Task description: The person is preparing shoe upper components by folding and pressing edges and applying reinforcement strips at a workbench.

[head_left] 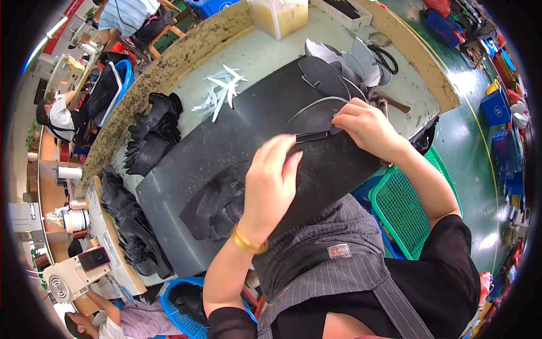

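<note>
My right hand point(367, 129) has its fingers pinched at the right edge of a black curved shoe-upper-like piece point(315, 117) with a pale rim, lying on a dark work board point(186, 152). My left hand point(271, 183) reaches over the board, fingers stretched out and thumb apart. Its fingertips are at the left end of a narrow dark strip point(311, 137), just below the curved piece; whether they press on it I cannot tell. Beyond my right hand, more grey and black cut pieces point(347, 62) overlap in a loose pile. Flat black pieces point(217, 200) lie left of my left hand.
White strips point(223, 93) lie heaped beyond the board. Stacks of black pieces point(152, 135) sit at the left. A raised rim point(209, 39) borders the table, with a clear bin point(279, 18) at the back. A green basket point(415, 198) stands at my right; co-workers sit at left.
</note>
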Tool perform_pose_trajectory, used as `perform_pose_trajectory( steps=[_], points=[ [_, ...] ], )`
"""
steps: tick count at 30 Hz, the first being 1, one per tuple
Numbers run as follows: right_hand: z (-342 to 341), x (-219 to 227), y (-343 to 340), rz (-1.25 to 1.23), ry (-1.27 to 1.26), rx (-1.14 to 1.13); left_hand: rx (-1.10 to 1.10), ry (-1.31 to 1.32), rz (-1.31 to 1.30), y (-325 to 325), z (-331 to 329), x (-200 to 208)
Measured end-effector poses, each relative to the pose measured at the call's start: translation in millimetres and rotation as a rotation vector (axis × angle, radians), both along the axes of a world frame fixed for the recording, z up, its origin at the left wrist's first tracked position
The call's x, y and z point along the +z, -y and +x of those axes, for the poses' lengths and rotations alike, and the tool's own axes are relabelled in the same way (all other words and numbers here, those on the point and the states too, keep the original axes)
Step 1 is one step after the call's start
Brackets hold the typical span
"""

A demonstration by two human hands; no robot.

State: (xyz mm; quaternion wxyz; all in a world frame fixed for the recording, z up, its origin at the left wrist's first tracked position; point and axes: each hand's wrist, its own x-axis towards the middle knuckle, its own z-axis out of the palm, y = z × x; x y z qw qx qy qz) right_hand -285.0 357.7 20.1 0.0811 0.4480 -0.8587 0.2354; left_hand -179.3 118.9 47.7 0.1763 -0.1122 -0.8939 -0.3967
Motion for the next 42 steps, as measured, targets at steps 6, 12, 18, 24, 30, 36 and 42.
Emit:
perform_pose_trajectory(
  steps=[6,12,18,24,30,36,42],
  points=[
    [-35.3,4.7,-6.7,-0.141,0.543,-0.069,-0.03,-0.061,-0.128,-50.3,-19.5,-26.0],
    [-34.8,-6.6,-6.6,-0.104,0.481,-0.142,-0.086,-0.108,-0.356,-72.0,-19.2,-50.3],
    [-17.2,-9.2,0.6,-0.41,0.174,-0.358,0.036,-0.108,-0.574,-83.3,-7.3,-62.1],
    [44.5,29.0,17.4,-1.125,0.799,-0.362,0.115,-0.112,0.492,-75.7,16.3,-33.0],
    [123.1,20.8,39.3,-0.888,1.198,0.106,-0.047,0.217,0.495,-31.4,116.0,-25.8],
    [124.9,22.4,99.5,-0.51,1.206,0.122,0.07,0.593,0.958,43.9,164.0,-5.3],
    [135.9,-16.2,178.3,-0.405,0.745,-0.059,0.517,0.328,0.803,105.0,157.7,-40.3]
  ],
)
